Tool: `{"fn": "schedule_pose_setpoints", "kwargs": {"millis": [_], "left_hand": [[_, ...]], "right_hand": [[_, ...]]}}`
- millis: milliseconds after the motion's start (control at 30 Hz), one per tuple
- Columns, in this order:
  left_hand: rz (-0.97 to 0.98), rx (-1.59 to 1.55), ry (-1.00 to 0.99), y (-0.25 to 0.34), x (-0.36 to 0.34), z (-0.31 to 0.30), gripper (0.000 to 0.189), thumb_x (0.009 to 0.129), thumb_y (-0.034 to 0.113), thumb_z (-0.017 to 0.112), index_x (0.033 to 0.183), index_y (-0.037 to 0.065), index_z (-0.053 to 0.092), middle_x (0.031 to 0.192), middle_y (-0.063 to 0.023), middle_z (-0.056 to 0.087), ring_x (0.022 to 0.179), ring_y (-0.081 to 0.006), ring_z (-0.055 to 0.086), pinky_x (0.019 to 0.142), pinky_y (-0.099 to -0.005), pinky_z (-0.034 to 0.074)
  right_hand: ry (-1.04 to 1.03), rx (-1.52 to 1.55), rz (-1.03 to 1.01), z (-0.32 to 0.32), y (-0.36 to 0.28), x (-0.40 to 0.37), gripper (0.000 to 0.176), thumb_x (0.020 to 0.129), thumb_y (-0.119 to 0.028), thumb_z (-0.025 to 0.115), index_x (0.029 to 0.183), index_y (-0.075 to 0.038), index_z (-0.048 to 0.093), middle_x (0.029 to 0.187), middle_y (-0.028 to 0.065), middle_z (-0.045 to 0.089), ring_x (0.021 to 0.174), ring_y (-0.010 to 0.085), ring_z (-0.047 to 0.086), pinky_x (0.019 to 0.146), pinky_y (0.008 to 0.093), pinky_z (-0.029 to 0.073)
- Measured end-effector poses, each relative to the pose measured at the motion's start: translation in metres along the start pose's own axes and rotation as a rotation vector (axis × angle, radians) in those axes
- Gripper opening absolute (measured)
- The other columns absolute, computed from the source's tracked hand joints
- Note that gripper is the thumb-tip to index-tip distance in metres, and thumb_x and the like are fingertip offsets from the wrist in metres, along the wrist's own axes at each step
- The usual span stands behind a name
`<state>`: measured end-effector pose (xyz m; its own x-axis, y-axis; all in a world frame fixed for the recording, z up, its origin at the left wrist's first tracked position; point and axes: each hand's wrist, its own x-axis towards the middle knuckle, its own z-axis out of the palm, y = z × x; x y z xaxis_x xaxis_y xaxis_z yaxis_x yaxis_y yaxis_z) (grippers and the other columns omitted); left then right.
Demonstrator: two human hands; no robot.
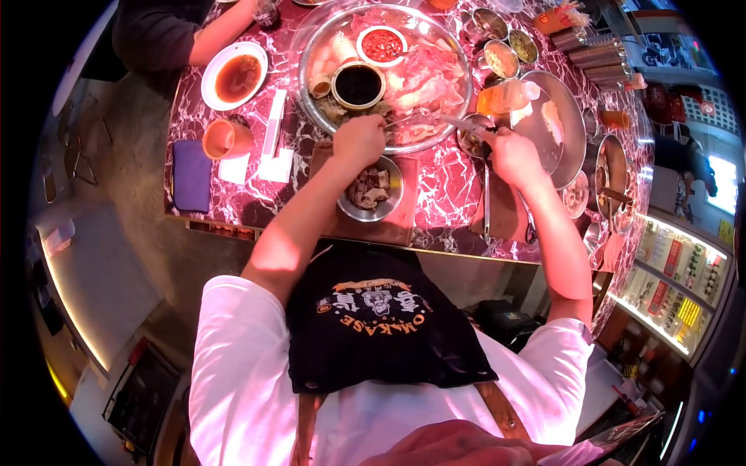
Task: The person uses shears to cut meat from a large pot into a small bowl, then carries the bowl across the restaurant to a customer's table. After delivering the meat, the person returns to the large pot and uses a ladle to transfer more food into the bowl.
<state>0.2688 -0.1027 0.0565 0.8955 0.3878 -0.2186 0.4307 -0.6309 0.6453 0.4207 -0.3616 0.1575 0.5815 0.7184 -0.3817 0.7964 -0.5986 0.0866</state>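
My right hand [514, 155] is closed round a metal utensil with a long flat blade [465, 124], its tip pointing left over the edge of a large round metal platter [305, 101]. At the platter's near edge, my left hand [360, 141] is pinched shut; I cannot tell what is in its fingers. Pale sliced meat [427, 78] covers the platter's right side. A bowl of dark sauce [358, 84] and a bowl of chopped red chili [381, 46] stand on the platter. Below my left hand sits a metal bowl [399, 194] holding cut pieces of meat [371, 189].
On the right are a wide metal pan [571, 132], a bottle [505, 99] lying over its rim, and several small condiment bowls [501, 59]. To the left stand a white bowl of brown sauce [235, 78], a cup [227, 138] and a folded purple napkin [192, 175]. Another person's arm [225, 33] rests at upper left.
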Motion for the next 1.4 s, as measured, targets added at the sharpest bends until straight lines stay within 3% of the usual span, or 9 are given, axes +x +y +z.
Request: {"fn": "schedule_pose_setpoints", "kwargs": {"millis": [400, 500, 600, 700, 767, 900, 933, 1200, 1400], "left_hand": [[0.144, 0.331, -0.241, 0.050, 0.117, 0.010, 0.025, 0.082, 0.022, 0.056, 0.093, 0.007, 0.073, 0.087, -0.0170, 0.070, 0.087, -0.0346, 0.068, 0.075, -0.0452, 0.053], [0.332, 0.479, -0.509, 0.012, 0.164, 0.072, 0.028, 0.078, 0.017, 0.060, 0.100, 0.006, 0.073, 0.106, -0.0169, 0.070, 0.095, -0.0336, 0.068, 0.079, -0.0447, 0.054], [0.435, 0.495, -0.498, 0.000, 0.159, 0.074, 0.024, 0.078, 0.017, 0.061, 0.095, 0.006, 0.074, 0.103, -0.0172, 0.070, 0.092, -0.0339, 0.068, 0.078, -0.0417, 0.053], [0.125, -0.093, -0.434, -0.003, 0.114, 0.061, 0.020, 0.077, 0.015, 0.064, 0.091, 0.006, 0.075, 0.096, -0.0163, 0.071, 0.086, -0.0306, 0.068, 0.076, -0.0376, 0.052], [-0.080, -0.500, -0.380, -0.015, 0.100, 0.071, 0.020, 0.078, 0.010, 0.065, 0.093, 0.002, 0.075, 0.076, -0.0065, 0.068, 0.066, -0.0132, 0.060, 0.060, -0.0310, 0.047], [-0.066, -0.552, -0.357, -0.021, 0.076, 0.076, 0.018, 0.080, 0.010, 0.066, 0.093, 0.003, 0.074, 0.073, -0.0039, 0.066, 0.061, -0.0116, 0.056, 0.056, -0.0282, 0.045], [-0.068, -0.519, -0.300, -0.024, 0.073, 0.083, 0.021, 0.081, 0.022, 0.064, 0.085, 0.003, 0.073, 0.078, -0.0144, 0.070, 0.071, -0.0263, 0.067, 0.068, -0.0375, 0.051], [0.041, -0.517, -0.015, -0.020, 0.041, 0.096, 0.018, 0.082, 0.023, 0.062, 0.091, 0.012, 0.074, 0.092, -0.0141, 0.070, 0.088, -0.0329, 0.067, 0.077, -0.0405, 0.053], [0.111, -0.507, 0.007, -0.015, 0.036, 0.098, 0.012, 0.082, 0.018, 0.064, 0.088, 0.012, 0.073, 0.088, -0.0134, 0.070, 0.084, -0.0327, 0.068, 0.073, -0.0414, 0.053]], "right_hand": [[0.273, -0.218, -0.034, 0.034, -0.022, -0.027, 0.033, 0.085, -0.013, 0.054, 0.115, -0.008, 0.065, 0.088, 0.0084, 0.062, 0.081, 0.0230, 0.064, 0.062, 0.0327, 0.054], [0.309, -0.181, -0.013, 0.043, -0.022, -0.031, 0.033, 0.084, -0.012, 0.055, 0.115, -0.008, 0.065, 0.087, 0.0079, 0.061, 0.081, 0.0228, 0.064, 0.062, 0.0325, 0.054], [0.289, -0.164, 0.008, 0.048, -0.026, -0.040, 0.034, 0.084, -0.011, 0.054, 0.116, -0.007, 0.064, 0.087, 0.0081, 0.060, 0.079, 0.0224, 0.063, 0.062, 0.0326, 0.054], [0.259, -0.085, 0.036, 0.053, -0.030, -0.050, 0.037, 0.082, -0.010, 0.057, 0.119, -0.008, 0.062, 0.088, 0.0116, 0.060, 0.081, 0.0263, 0.064, 0.065, 0.0357, 0.055], [0.173, 0.138, 0.152, 0.047, -0.031, -0.061, 0.042, 0.079, -0.011, 0.062, 0.121, -0.009, 0.060, 0.091, 0.0152, 0.061, 0.086, 0.0316, 0.065, 0.070, 0.0407, 0.054], [0.020, 0.616, 0.357, 0.035, -0.023, -0.078, 0.049, 0.077, -0.015, 0.070, 0.124, -0.010, 0.055, 0.111, 0.0179, 0.064, 0.100, 0.0366, 0.064, 0.084, 0.0434, 0.051], [-0.088, 0.737, 0.453, 0.026, -0.024, -0.078, 0.048, 0.078, -0.016, 0.071, 0.122, -0.012, 0.054, 0.115, 0.0181, 0.064, 0.103, 0.0353, 0.063, 0.089, 0.0407, 0.049], [-0.033, 0.923, 0.541, 0.057, -0.020, -0.083, 0.042, 0.081, -0.015, 0.069, 0.120, -0.010, 0.052, 0.107, 0.0144, 0.066, 0.099, 0.0273, 0.064, 0.090, 0.0345, 0.046], [-0.207, 1.409, 0.620, 0.065, -0.021, -0.052, 0.033, 0.091, -0.012, 0.058, 0.122, -0.005, 0.050, 0.087, 0.0050, 0.060, 0.059, 0.0083, 0.047, 0.047, 0.0235, 0.038]]}}
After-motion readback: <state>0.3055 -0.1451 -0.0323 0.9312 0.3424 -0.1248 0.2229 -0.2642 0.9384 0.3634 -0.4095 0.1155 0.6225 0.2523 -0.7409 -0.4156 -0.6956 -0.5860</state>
